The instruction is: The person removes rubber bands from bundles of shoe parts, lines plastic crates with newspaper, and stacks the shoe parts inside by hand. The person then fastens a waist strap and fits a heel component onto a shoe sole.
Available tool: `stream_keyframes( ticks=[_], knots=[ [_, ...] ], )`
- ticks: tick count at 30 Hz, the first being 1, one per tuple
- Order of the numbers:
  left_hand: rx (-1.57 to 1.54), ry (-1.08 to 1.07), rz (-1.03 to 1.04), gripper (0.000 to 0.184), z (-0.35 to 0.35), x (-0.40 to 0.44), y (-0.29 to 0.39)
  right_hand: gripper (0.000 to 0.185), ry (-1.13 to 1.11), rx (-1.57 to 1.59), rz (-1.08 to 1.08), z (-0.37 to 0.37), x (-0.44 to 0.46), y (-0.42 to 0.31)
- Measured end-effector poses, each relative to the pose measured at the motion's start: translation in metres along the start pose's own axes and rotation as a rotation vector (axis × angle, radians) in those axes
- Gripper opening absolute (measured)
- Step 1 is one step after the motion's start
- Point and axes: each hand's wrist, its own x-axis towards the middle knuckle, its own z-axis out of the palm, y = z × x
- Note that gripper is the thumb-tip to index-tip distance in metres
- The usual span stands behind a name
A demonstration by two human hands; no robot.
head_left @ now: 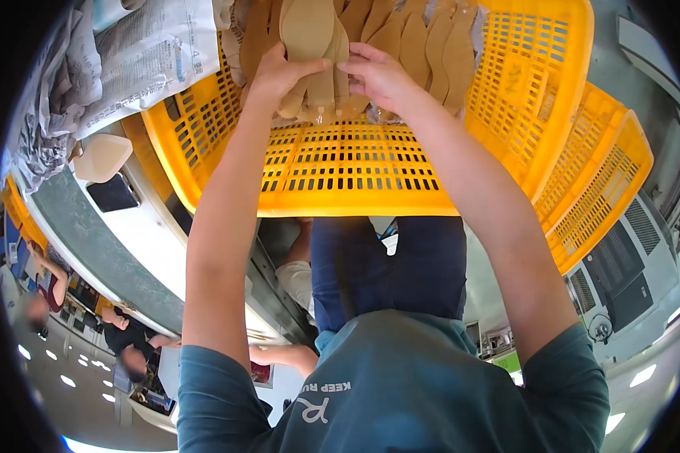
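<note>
My left hand [283,75] is closed round a few tan insoles [310,34], its thumb lying across their front. The insoles stand upright, overlapping one another. At their right edge my right hand [378,75] has its fingers bent, with thumb and fingertips closed on the side of the rear insole [341,57]. Both hands are over a yellow plastic basket [355,200]. Inside it, more insoles [415,49] stand in rows, some in clear plastic wrapping. Part of the insoles is hidden by my hands.
Crumpled printed paper [151,64] lies left of the basket. A beige dish-like piece [102,157] and a dark phone-like object [113,194] lie on the bench edge. More yellow baskets [593,181] are at right. Other people [132,340] are at lower left.
</note>
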Motion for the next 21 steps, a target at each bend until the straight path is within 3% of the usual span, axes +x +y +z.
stream_keyframes(
  ticks=[8, 10, 11, 16, 19, 21],
  knots=[
    [0.061, 0.040, -0.055, 0.053, -0.020, 0.027, -0.060, 0.044, 0.435, 0.107, 0.145, 0.023, 0.026, 0.057],
    [0.182, 0.080, -0.067, 0.048, -0.023, 0.031, -0.066, 0.043, 0.430, 0.159, 0.070, -0.005, 0.050, 0.089],
    [0.101, 0.071, -0.093, 0.046, -0.024, 0.031, -0.068, 0.042, 0.428, 0.185, 0.035, -0.017, 0.058, 0.101],
    [-0.151, -0.090, -0.152, 0.040, -0.022, 0.036, -0.075, 0.035, 0.426, 0.250, 0.092, -0.018, 0.038, 0.082],
    [-0.172, -0.031, -0.095, 0.042, -0.008, 0.034, -0.079, 0.032, 0.473, 0.274, 0.125, -0.001, 0.021, 0.063],
    [-0.198, -0.054, -0.163, 0.043, -0.009, 0.037, -0.082, 0.031, 0.494, 0.302, 0.115, 0.005, 0.016, 0.059]
  ],
)
